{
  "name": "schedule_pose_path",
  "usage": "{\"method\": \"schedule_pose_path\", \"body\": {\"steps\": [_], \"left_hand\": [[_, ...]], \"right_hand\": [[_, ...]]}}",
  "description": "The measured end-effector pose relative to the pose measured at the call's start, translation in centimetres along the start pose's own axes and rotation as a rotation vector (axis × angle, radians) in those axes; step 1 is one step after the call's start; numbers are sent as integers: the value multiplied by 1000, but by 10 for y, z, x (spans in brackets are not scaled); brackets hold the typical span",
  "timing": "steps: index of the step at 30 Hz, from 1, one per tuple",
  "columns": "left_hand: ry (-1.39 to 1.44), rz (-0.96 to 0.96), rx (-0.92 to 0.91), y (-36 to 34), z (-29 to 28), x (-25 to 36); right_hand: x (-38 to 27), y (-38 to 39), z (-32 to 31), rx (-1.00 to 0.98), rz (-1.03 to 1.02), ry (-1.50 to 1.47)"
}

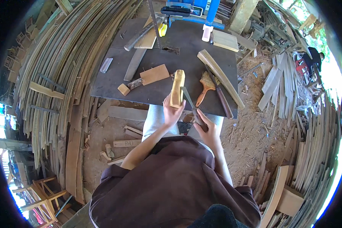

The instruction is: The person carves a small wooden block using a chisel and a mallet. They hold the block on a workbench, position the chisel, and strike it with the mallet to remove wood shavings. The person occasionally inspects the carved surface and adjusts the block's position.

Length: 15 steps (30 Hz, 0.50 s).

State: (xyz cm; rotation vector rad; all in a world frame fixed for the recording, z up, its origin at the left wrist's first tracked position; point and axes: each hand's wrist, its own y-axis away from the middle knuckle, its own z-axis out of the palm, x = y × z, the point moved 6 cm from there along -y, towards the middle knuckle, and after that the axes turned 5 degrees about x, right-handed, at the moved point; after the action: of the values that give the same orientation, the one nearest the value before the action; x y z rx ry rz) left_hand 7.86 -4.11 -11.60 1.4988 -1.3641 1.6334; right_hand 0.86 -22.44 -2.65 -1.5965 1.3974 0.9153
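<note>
My left hand point(171, 109) grips a pale yellow wooden piece point(178, 85), held upright at the front edge of the dark worktable point(117, 85). My right hand point(203, 125) is closed on the dark handle of a flat steel tool point(191, 99), whose blade lies against or very near the wood's right side. On the table to the right lie a brush with an orange handle point(201, 95), another dark-handled tool point(222, 98) and a long wooden strip point(220, 78). Small wooden blocks point(154, 74) lie to the left.
A blue machine point(215, 9) stands at the table's far side beside a flat board point(225, 40). Tall lumber stacks point(53, 68) line the left; planks point(273, 83) and offcuts lie right. Another person point(315, 60) is at far right. A wooden chair frame point(45, 195) is lower left.
</note>
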Motion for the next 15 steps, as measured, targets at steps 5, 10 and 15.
{"method": "schedule_pose_path", "body": {"steps": [5,10,15], "left_hand": [[292,-252,161,-21,-52,18],[16,123,407,-61,-149,36],[-326,164,595,-87,-233,14]], "right_hand": [[18,21,-18,-60,80,-171],[21,24,-15,-83,94,-168],[25,23,5,-94,89,-196]]}}
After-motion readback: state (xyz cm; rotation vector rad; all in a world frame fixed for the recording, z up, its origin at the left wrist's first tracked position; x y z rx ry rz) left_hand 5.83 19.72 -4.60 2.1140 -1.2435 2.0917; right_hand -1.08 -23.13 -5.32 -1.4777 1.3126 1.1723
